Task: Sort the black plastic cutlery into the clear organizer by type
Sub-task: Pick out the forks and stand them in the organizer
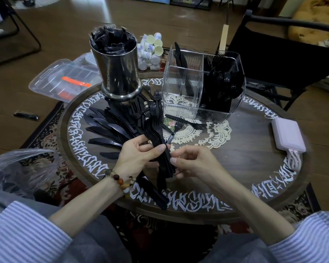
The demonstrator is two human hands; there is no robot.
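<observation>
Head view: forks [156, 137] form a stacked bundle gripped by left hand [139, 156], tines pointing away toward tin [118, 69], handles toward the body. Right hand [190, 164] pinches the handle ends. Organizer [203, 86] lies ahead and right, nearer the right hand; table [245, 141] between offers open room

Somebody's living room at home, pretty clearly.
Low round desk [254, 168] with painted lettering and a lace doily [203, 133] sits on a patterned rug [46, 133] over wood floor [65, 25]; a black chair [273, 54] and a tan cushion [317, 18] sit behind, small cups [152, 50] piled nearby.
</observation>
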